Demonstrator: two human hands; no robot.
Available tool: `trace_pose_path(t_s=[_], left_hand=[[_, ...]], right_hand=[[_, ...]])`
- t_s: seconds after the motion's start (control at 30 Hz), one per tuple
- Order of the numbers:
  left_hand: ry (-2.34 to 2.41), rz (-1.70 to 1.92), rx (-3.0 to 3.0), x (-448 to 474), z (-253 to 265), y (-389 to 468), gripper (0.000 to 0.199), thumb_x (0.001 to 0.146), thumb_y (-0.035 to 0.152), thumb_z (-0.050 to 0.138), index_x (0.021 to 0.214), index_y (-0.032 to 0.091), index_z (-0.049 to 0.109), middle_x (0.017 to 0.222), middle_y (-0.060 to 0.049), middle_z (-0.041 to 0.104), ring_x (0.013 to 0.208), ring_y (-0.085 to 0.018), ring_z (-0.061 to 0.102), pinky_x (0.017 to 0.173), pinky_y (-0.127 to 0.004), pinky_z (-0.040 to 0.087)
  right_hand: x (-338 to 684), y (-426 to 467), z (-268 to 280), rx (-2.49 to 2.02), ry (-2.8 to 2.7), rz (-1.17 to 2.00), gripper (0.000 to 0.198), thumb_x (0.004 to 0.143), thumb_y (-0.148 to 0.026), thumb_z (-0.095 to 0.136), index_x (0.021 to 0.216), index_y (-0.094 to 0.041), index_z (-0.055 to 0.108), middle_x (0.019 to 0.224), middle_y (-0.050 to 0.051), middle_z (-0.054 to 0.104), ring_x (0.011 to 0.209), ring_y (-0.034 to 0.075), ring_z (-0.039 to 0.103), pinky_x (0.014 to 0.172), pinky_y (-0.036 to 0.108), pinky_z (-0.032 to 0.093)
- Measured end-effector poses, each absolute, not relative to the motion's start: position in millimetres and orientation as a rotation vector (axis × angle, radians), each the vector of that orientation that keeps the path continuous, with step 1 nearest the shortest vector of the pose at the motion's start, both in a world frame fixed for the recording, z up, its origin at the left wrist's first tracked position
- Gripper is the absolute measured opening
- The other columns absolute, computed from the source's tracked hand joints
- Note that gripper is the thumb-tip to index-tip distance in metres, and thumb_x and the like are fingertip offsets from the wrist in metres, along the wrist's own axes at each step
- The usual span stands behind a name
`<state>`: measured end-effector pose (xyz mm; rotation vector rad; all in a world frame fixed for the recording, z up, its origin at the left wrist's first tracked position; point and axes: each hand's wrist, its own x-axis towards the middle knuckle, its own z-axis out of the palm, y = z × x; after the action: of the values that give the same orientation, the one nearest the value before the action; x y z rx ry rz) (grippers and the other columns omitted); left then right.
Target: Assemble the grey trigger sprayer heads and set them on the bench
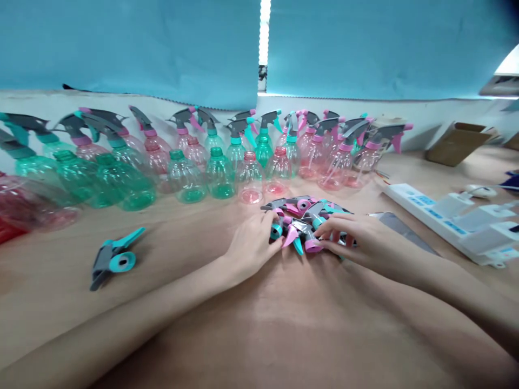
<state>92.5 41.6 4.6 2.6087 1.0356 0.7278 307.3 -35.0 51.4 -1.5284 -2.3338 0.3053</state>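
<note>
In the head view, a pile of loose trigger spray heads (302, 224), grey with pink or teal parts, lies on the table between both hands. At the left side of the pile, my left hand (252, 243) has its fingers and thumb bent around a spray head with a teal collar (276, 231). Opposite it, my right hand (360, 235) has curled fingers, the thumb and forefinger at a spray head with a pink collar (313, 246). My fingers partly cover both pieces. Away to the left lies a single grey and teal spray head (115, 259).
Behind the pile stand rows of green bottles (221, 175) and pink bottles (250, 181), some with spray heads fitted, others with bare necks. A white power strip (425, 208) with plugged chargers, a dark flat object (401, 229) and a brown box (458, 143) are on the right.
</note>
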Motion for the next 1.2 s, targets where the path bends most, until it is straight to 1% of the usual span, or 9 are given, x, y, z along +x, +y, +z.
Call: trace_pose_path(t_s=[0.13, 0.3, 0.37, 0.57, 0.73, 0.83, 1.0, 1.1, 1.2], left_hand=[[1.087, 0.872, 2.544, 76, 19, 37, 0.034, 0.080, 0.023, 0.061, 0.111, 0.017, 0.047, 0.105, -0.006, 0.061, 0.093, -0.020, 0.059, 0.079, -0.034, 0.048], [0.977, 1.067, 2.470, 47, 49, 13, 0.035, 0.077, 0.017, 0.065, 0.110, 0.021, 0.055, 0.106, -0.003, 0.062, 0.098, -0.018, 0.057, 0.086, -0.033, 0.045], [0.927, 1.063, 2.420, 37, 52, 0, 0.032, 0.077, 0.020, 0.067, 0.108, 0.022, 0.058, 0.103, -0.004, 0.062, 0.096, -0.019, 0.056, 0.084, -0.033, 0.045], [0.874, 1.106, 2.452, 14, 35, -27, 0.030, 0.074, 0.027, 0.072, 0.102, 0.021, 0.061, 0.097, -0.005, 0.061, 0.095, -0.021, 0.053, 0.081, -0.034, 0.046], [0.923, 1.250, 2.572, 7, 26, -33, 0.033, 0.073, 0.031, 0.073, 0.100, 0.018, 0.059, 0.086, -0.003, 0.061, 0.080, -0.018, 0.052, 0.071, -0.031, 0.046], [0.918, 1.280, 2.568, 3, 20, -29, 0.033, 0.073, 0.032, 0.073, 0.099, 0.017, 0.059, 0.085, -0.004, 0.060, 0.079, -0.018, 0.052, 0.070, -0.031, 0.046], [0.961, 1.239, 2.533, -5, 6, -19, 0.031, 0.073, 0.026, 0.074, 0.099, 0.018, 0.059, 0.089, -0.004, 0.061, 0.081, -0.018, 0.052, 0.071, -0.031, 0.045], [0.978, 1.205, 2.517, -9, 3, -18, 0.033, 0.075, 0.026, 0.073, 0.104, 0.019, 0.058, 0.090, -0.004, 0.063, 0.083, -0.020, 0.052, 0.072, -0.033, 0.044], [0.973, 1.246, 2.544, -11, 2, -19, 0.035, 0.073, 0.030, 0.074, 0.103, 0.020, 0.058, 0.085, -0.003, 0.065, 0.081, -0.020, 0.053, 0.070, -0.034, 0.041]], right_hand=[[303, -33, 49, -1.528, -2.335, 0.263, 0.011, 0.086, -0.024, 0.052, 0.089, -0.021, 0.062, 0.084, 0.002, 0.063, 0.072, 0.015, 0.059, 0.059, 0.026, 0.042], [284, -31, 54, -1.426, -2.373, 0.320, 0.014, 0.086, -0.024, 0.051, 0.095, -0.020, 0.062, 0.088, 0.004, 0.064, 0.075, 0.016, 0.059, 0.063, 0.028, 0.044], [274, -33, 60, -1.366, -2.383, 0.404, 0.014, 0.086, -0.021, 0.051, 0.095, -0.020, 0.062, 0.087, 0.004, 0.065, 0.074, 0.015, 0.059, 0.063, 0.028, 0.045], [236, -40, 76, -1.121, -2.338, 0.814, 0.010, 0.085, -0.027, 0.056, 0.091, -0.021, 0.061, 0.085, -0.001, 0.066, 0.072, 0.011, 0.060, 0.062, 0.023, 0.047], [204, -35, 72, -1.142, -1.973, 1.210, 0.021, 0.081, -0.031, 0.062, 0.097, -0.020, 0.056, 0.092, 0.002, 0.066, 0.082, 0.015, 0.064, 0.069, 0.027, 0.051], [191, -28, 67, -1.076, -1.914, 1.420, 0.021, 0.080, -0.033, 0.062, 0.094, -0.018, 0.056, 0.092, 0.004, 0.066, 0.086, 0.016, 0.064, 0.074, 0.030, 0.051], [189, -13, 60, -1.013, -1.858, 1.668, 0.032, 0.079, -0.033, 0.065, 0.105, -0.018, 0.051, 0.103, 0.006, 0.064, 0.099, 0.017, 0.060, 0.086, 0.035, 0.047], [195, -11, 63, -1.098, -1.840, 1.550, 0.028, 0.078, -0.029, 0.065, 0.100, -0.020, 0.051, 0.102, 0.003, 0.063, 0.094, 0.015, 0.060, 0.079, 0.030, 0.049], [200, -18, 72, -1.223, -1.943, 1.143, 0.013, 0.078, -0.027, 0.065, 0.081, -0.020, 0.054, 0.077, -0.004, 0.062, 0.069, 0.009, 0.058, 0.057, 0.019, 0.044]])
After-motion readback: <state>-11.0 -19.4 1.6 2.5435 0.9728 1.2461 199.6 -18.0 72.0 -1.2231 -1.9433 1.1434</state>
